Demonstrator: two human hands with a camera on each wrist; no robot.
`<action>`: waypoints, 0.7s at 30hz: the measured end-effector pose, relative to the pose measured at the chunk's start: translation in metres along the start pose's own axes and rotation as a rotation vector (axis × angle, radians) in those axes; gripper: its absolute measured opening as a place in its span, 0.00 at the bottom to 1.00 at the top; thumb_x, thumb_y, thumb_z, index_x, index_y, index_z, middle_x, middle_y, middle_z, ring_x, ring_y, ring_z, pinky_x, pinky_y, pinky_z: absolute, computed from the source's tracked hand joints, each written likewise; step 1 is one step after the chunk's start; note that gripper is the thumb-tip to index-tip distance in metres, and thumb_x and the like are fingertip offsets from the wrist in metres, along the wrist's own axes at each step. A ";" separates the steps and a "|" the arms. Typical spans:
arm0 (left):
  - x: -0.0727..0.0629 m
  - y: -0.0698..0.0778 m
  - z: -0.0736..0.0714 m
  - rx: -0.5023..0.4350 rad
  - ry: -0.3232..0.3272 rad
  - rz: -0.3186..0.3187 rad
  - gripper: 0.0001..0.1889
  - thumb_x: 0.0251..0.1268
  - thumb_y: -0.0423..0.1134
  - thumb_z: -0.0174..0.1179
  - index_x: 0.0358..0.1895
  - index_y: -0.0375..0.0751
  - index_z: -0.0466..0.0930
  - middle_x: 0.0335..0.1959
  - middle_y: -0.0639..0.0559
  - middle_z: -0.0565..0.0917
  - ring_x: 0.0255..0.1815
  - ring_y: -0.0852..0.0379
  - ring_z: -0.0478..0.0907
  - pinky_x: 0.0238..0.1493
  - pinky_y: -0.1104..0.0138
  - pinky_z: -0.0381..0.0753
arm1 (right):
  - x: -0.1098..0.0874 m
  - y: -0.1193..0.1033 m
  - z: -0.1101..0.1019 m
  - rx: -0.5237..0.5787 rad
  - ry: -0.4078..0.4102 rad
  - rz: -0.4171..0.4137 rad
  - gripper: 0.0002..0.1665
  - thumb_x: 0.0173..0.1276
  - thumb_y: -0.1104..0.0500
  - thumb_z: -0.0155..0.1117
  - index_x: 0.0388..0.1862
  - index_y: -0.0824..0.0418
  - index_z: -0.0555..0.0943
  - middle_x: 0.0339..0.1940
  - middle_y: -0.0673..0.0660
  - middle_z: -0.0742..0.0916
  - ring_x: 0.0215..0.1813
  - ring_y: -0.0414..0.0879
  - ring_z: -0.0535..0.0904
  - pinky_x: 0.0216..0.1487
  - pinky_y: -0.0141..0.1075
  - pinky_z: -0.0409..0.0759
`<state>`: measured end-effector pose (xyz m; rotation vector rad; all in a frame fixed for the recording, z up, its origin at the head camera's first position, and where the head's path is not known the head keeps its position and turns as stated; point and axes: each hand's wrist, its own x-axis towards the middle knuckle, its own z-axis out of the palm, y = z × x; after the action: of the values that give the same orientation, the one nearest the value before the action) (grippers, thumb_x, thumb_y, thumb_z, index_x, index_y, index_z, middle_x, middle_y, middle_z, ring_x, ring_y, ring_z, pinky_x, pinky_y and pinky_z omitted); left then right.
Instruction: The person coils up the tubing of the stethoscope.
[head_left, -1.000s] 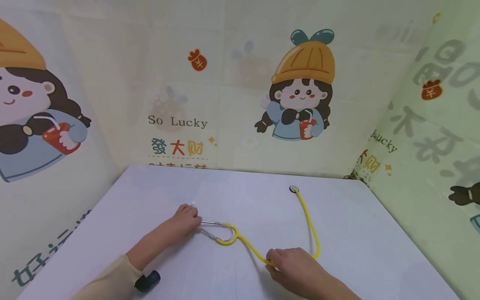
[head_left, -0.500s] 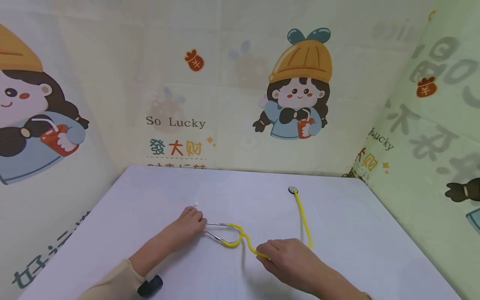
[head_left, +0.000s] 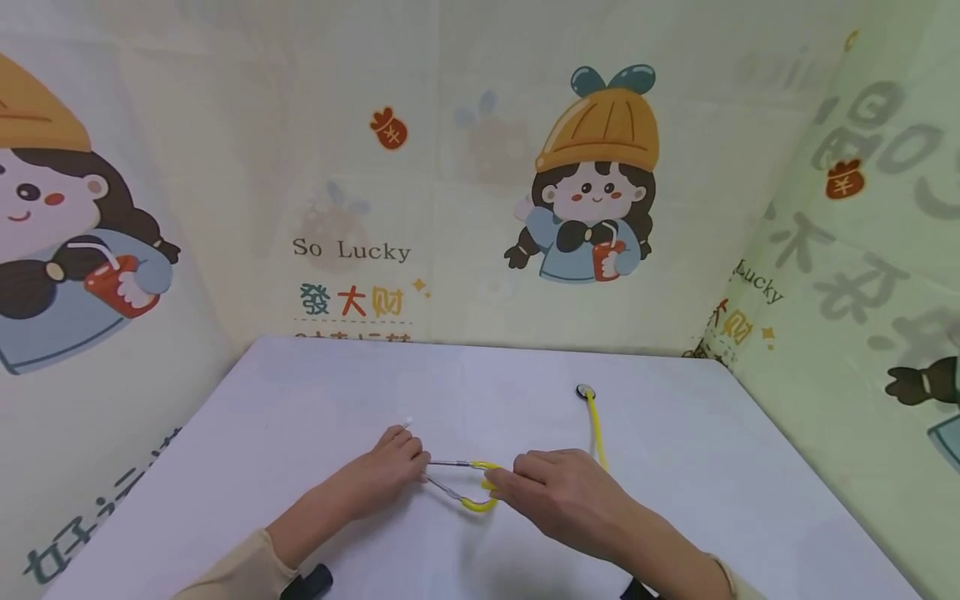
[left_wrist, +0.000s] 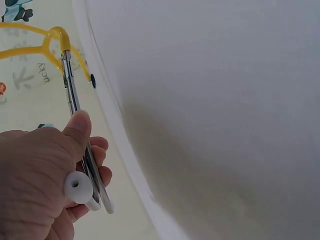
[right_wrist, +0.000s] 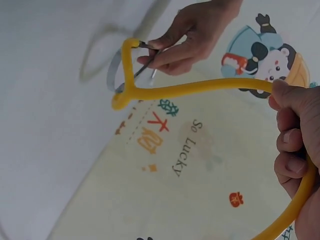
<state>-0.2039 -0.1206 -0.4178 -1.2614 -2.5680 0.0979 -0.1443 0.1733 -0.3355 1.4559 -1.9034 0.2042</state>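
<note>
A yellow-tubed stethoscope [head_left: 597, 427] is stretched between the person's two hands over the white worktop [head_left: 712, 467]. The left hand [head_left: 386, 473] pinches the slim, silver metal ear tubes [left_wrist: 72, 90], thumb on one side and fingers curled on the other; a rounded white ear tip [left_wrist: 79, 187] pokes out past the grip, beside the palm.

The right hand [head_left: 558, 498] is clamped round the smooth yellow tubing, its fingers closed, with the slack curving out below the fist in the right wrist view.

The relation that matters is the line between the hands: the stethoscope's headset runs sideways, ear tubes at the left hand and the yellow Y-shaped joint [right_wrist: 131, 93] towards the right. In the right wrist view a plain length of tubing separates joint and fist — the head view hides most of it behind the fingers. The headset's shadow falls apart from it, so that end looks lifted.

Past the right hand the tubing leads away from the person to the round, dark-rimmed chest piece [head_left: 586, 391], near the worktop's far edge — the right hand is the nearer one. A cartoon-printed cream backdrop [head_left: 465, 208] stands behind.
</note>
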 end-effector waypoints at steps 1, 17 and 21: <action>0.001 0.001 0.000 -0.004 -0.007 0.003 0.10 0.72 0.42 0.64 0.45 0.40 0.84 0.39 0.52 0.81 0.47 0.52 0.75 0.61 0.56 0.71 | 0.002 0.001 0.001 -0.008 -0.001 -0.011 0.16 0.84 0.56 0.47 0.48 0.55 0.84 0.24 0.44 0.74 0.24 0.33 0.63 0.26 0.18 0.59; 0.007 0.006 -0.004 -0.097 0.015 0.116 0.05 0.73 0.40 0.62 0.37 0.44 0.82 0.31 0.58 0.79 0.39 0.60 0.74 0.54 0.64 0.73 | 0.021 0.005 0.010 -0.022 -0.033 -0.050 0.09 0.69 0.61 0.71 0.45 0.49 0.84 0.23 0.43 0.73 0.24 0.33 0.65 0.26 0.18 0.57; 0.009 0.011 -0.005 -0.113 0.018 0.142 0.05 0.74 0.39 0.62 0.37 0.44 0.82 0.31 0.58 0.79 0.39 0.60 0.74 0.56 0.63 0.74 | 0.027 0.007 0.011 -0.012 -0.018 -0.055 0.09 0.69 0.61 0.70 0.44 0.49 0.83 0.22 0.43 0.71 0.23 0.34 0.63 0.25 0.19 0.55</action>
<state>-0.1994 -0.1064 -0.4133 -1.4784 -2.4981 -0.0310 -0.1581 0.1492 -0.3247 1.5046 -1.8734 0.1551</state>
